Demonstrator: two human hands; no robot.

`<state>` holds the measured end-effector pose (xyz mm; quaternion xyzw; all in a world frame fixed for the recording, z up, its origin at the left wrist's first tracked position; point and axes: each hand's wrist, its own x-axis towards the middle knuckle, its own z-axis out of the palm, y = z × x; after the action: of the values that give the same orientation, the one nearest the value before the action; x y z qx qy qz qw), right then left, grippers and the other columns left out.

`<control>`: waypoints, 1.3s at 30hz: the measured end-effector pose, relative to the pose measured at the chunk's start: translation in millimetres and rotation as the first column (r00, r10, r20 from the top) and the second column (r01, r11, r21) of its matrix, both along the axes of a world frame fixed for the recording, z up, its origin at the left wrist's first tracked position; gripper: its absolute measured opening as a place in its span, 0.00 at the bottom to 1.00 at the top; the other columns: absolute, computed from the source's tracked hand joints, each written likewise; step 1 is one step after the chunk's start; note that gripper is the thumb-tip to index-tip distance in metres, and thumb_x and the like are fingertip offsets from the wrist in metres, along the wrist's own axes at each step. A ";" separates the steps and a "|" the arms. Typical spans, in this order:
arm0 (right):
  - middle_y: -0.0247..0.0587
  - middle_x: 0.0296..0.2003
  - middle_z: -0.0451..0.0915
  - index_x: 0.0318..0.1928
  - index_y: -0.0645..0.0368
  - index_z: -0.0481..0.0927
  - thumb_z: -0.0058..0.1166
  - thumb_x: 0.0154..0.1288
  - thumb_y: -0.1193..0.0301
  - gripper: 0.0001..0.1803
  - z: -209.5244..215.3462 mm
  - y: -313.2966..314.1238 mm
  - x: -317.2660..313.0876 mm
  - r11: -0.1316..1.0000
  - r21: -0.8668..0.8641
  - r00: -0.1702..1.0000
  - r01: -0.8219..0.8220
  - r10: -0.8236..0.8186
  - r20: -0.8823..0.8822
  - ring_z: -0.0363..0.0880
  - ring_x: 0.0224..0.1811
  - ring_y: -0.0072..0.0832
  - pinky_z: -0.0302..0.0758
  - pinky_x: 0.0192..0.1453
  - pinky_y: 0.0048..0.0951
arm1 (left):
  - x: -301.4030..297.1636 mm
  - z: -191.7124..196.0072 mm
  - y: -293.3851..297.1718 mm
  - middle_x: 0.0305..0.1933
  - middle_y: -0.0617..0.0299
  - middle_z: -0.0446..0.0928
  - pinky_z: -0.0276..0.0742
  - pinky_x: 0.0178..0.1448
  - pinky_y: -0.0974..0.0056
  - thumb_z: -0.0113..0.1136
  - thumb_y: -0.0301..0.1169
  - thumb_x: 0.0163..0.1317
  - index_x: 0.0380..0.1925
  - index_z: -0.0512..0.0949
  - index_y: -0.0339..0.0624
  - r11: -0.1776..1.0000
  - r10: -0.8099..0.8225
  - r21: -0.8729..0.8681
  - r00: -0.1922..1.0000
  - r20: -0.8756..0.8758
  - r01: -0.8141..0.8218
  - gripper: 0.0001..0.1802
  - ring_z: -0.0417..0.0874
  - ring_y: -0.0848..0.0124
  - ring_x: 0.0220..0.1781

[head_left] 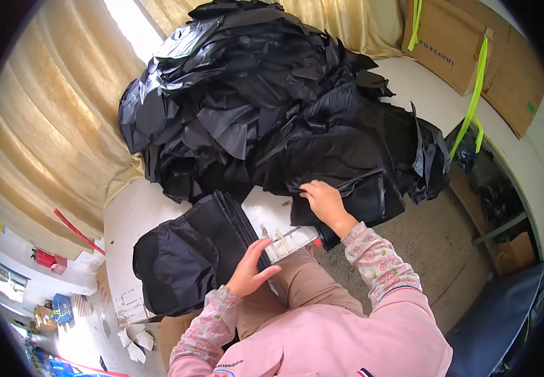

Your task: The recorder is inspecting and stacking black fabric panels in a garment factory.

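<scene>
A large heap of thin black fabric pieces [247, 88] covers most of the white table [124, 220]. My right hand [325, 204] is closed in a pinch on the edge of a black fabric piece [356, 195] at the heap's near right side. That piece hangs partly over the table's front edge. To the left lies a neater stack of flat black fabric pieces [187, 248], some matte and some slightly shiny. My left hand [252, 271] is beside this stack's right edge, thumb and fingers apart, holding nothing; whether it touches the stack I cannot tell.
A cream curtain [39, 132] hangs behind and left of the table. Flat cardboard [454, 47] with bright yellow-green straps [473, 100] stands at the far right. Below it is a dark framed shelf [498, 195]. Torn white scraps [137, 342] lie at lower left.
</scene>
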<state>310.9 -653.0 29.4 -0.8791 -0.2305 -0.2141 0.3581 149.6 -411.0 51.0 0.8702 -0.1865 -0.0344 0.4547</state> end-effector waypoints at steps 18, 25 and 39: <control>0.47 0.43 0.76 0.39 0.59 0.74 0.56 0.52 0.85 0.13 74.1 41.6 -84.5 0.814 0.391 0.901 -0.431 0.360 0.243 0.80 0.42 0.38 0.78 0.43 0.30 | 59.4 81.5 2.1 0.64 0.54 0.68 0.75 0.60 0.50 0.42 0.60 0.70 0.72 0.52 0.48 0.474 -0.370 -0.867 0.859 -0.355 -0.155 0.39 0.76 0.62 0.59; 0.41 0.32 0.80 0.33 0.56 0.80 0.63 0.60 0.67 0.08 70.3 66.2 -124.2 0.773 -0.024 0.772 -0.634 0.630 -0.089 0.80 0.42 0.42 0.78 0.42 0.38 | 80.2 87.9 4.2 0.40 0.65 0.82 0.75 0.50 0.68 0.58 0.28 0.67 0.45 0.80 0.37 0.640 0.118 -0.581 0.812 -0.572 -0.502 0.10 0.81 0.75 0.43; 0.53 0.37 0.82 0.58 0.57 0.72 0.65 0.48 0.79 0.33 112.7 48.4 -24.2 0.872 0.192 0.869 -0.450 0.477 -0.132 0.82 0.43 0.48 0.77 0.48 0.38 | 38.7 109.1 19.6 0.47 0.62 0.80 0.74 0.55 0.69 0.51 0.27 0.70 0.47 0.79 0.33 0.477 0.345 -0.829 0.930 -0.128 -0.291 0.12 0.81 0.73 0.48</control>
<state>286.7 -604.6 142.1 -0.7825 -0.3853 -0.0610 0.4853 188.3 -391.4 160.1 0.5660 -0.0282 0.1680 0.8066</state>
